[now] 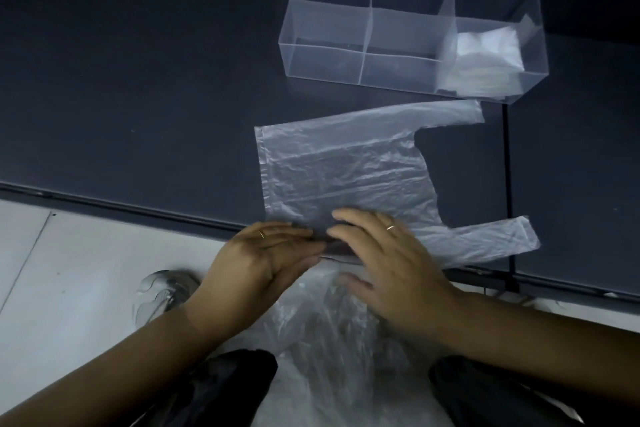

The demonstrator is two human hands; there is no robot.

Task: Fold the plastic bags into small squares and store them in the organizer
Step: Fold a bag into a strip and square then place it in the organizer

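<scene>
A clear plastic bag point(346, 166) lies flat on the dark table, its two handles pointing right. My left hand point(270, 253) rests with straight fingers at the bag's near edge by the table rim. My right hand point(388, 253) lies flat on the bag's near edge beside it, fingers straight. A clear organizer point(363, 24) with several compartments stands at the back; folded bags point(485, 55) fill its right compartment. More loose clear bags point(329, 340) lie in my lap below the hands.
The dark table point(138, 97) spreads left and back. Its near edge runs diagonally past my hands. A pale tiled floor point(69, 288) and a shoe point(162, 291) show below left. A black seam point(507, 184) crosses the table at the right.
</scene>
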